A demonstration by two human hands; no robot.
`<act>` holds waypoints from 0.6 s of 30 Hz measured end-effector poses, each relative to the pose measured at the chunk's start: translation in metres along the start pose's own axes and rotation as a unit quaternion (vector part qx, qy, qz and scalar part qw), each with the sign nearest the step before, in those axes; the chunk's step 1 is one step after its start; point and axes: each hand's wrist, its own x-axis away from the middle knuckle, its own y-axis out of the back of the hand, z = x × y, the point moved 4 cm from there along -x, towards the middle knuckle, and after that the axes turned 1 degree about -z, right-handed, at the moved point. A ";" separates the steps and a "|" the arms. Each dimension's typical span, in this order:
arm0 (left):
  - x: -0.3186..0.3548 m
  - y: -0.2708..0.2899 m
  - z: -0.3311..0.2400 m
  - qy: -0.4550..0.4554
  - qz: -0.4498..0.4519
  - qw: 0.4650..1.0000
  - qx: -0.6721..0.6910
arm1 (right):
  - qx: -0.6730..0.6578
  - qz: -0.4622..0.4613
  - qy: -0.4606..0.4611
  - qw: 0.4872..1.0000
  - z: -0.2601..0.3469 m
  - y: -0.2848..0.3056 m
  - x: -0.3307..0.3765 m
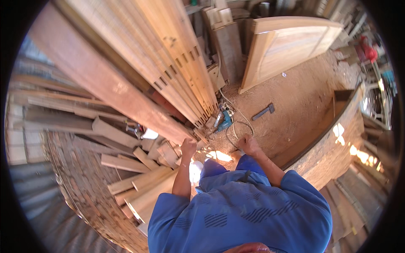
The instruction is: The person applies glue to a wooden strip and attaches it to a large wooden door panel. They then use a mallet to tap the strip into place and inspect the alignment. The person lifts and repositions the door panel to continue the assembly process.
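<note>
My left hand [188, 148] is closed beside the lower end of a long reddish plank [120, 86]. Whether it touches the plank, or holds anything, is hard to see. Above my blue-clad knee is my right hand [249, 145], its fingers curled into a fist; anything inside it is hidden. A teal power tool [225, 122] lies on the ground ahead of my hands, its pale cable [247, 116] looping toward my right hand. Farther off and to the right rests a dark hammer-shaped tool [263, 111]. Several long boards with cut slots [181, 63] lean next to the plank.
A pale wooden door panel [291, 50] stands on edge at the far right. Wood offcuts [143, 168] are piled on my left. A large curved wooden piece [337, 135] flanks my right side. A person in red [369, 51] is at the far right edge. Sawdust covers the ground.
</note>
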 end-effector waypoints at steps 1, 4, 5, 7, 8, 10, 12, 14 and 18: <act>-0.020 0.002 -0.050 -0.021 0.008 1.000 0.004 | -0.014 -0.032 0.000 0.999 -0.020 0.005 0.003; -0.075 -0.010 -0.179 -0.083 0.026 0.993 0.077 | 0.039 -0.151 0.011 0.988 -0.037 0.045 0.027; -0.090 -0.019 -0.214 -0.089 0.014 0.991 0.102 | 0.074 -0.193 0.010 0.978 -0.044 0.061 0.040; -0.136 -0.044 -0.262 -0.172 -0.030 0.978 0.111 | 0.040 -0.220 -0.054 0.973 -0.105 0.068 0.042; -0.144 -0.057 -0.302 -0.184 -0.023 0.978 0.096 | 0.017 -0.232 -0.097 0.968 -0.138 0.072 0.044; -0.147 -0.073 -0.374 -0.238 -0.026 0.966 0.099 | -0.049 -0.222 -0.167 0.959 -0.175 0.096 0.063; -0.175 -0.089 -0.417 -0.294 0.019 0.941 0.166 | -0.131 -0.219 -0.226 0.940 -0.225 0.120 0.076; -0.180 -0.105 -0.468 -0.291 0.024 0.951 0.103 | -0.011 -0.236 -0.209 0.949 -0.264 0.147 0.096; -0.196 -0.115 -0.540 -0.353 -0.037 0.934 -0.039 | 0.026 -0.286 -0.262 0.921 -0.342 0.169 0.138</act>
